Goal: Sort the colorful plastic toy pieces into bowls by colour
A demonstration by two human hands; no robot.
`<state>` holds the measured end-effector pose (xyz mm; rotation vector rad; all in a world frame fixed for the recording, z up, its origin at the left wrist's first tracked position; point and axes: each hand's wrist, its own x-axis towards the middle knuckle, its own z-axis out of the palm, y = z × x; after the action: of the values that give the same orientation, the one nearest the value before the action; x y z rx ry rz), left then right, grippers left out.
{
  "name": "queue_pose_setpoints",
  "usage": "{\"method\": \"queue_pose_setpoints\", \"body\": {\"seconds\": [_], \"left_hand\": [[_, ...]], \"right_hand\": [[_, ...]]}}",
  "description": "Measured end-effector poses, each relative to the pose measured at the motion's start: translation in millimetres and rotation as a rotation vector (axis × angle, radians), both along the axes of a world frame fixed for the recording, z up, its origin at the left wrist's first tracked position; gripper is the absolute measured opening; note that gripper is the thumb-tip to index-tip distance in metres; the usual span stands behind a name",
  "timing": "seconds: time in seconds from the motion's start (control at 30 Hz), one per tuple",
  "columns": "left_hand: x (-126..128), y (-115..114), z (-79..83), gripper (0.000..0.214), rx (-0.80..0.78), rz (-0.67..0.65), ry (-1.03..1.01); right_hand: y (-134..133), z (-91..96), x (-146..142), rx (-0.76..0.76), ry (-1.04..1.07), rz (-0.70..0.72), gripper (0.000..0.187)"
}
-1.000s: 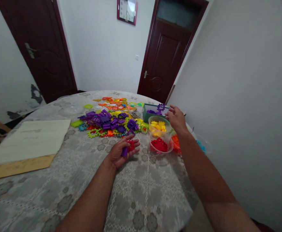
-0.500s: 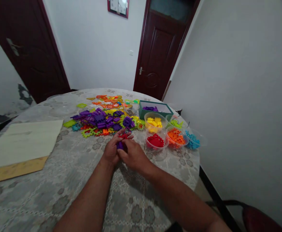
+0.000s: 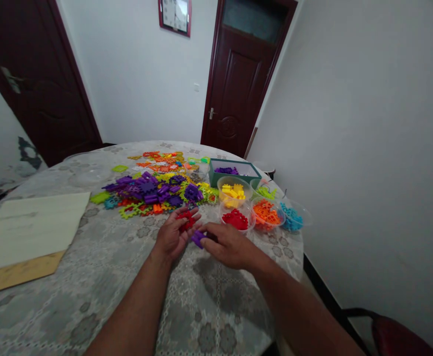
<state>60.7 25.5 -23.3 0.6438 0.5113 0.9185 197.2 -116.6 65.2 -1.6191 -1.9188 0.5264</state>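
My left hand (image 3: 172, 235) is turned palm up, with red plastic building pieces (image 3: 187, 221) held between its palm and curled fingers. Just to its right, my right hand (image 3: 227, 243) pinches a purple building piece (image 3: 198, 239) between thumb and fingers. Beyond my hands lies a heap of mixed pieces, largely purple (image 3: 153, 190). A clear bowl of red pieces (image 3: 235, 219) stands close behind my right hand.
Clear bowls hold yellow (image 3: 233, 192), orange (image 3: 266, 212), blue (image 3: 291, 216) and light green pieces (image 3: 266, 193). Behind them is a green-edged box (image 3: 235, 170) with purple pieces inside. Cream paper over brown board (image 3: 34, 227) lies at left on the patterned tablecloth (image 3: 116, 277).
My hands have drawn apart. The right one has moved right with the purple piece, out of the left hand, where the red pieces stay. The view has tilted slightly upward.
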Motion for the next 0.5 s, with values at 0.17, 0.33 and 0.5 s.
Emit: {"method": "queue_pose_setpoints", "body": {"seconds": [0.17, 0.33, 0.5], "left_hand": [[0.8, 2.0, -7.5, 0.033, -0.001, -0.016, 0.04], [2.7, 3.6, -10.4, 0.036, -0.025, 0.031, 0.077], [4.1, 2.2, -9.5, 0.05, -0.029, 0.031, 0.087]], "right_hand": [[23.8, 25.3, 64.8, -0.091, -0.015, -0.011, 0.018], [82.8, 41.4, 129.9, 0.18, 0.254, -0.538, 0.041], [90.2, 27.4, 127.5, 0.353, 0.261, -0.634, 0.046]]}}
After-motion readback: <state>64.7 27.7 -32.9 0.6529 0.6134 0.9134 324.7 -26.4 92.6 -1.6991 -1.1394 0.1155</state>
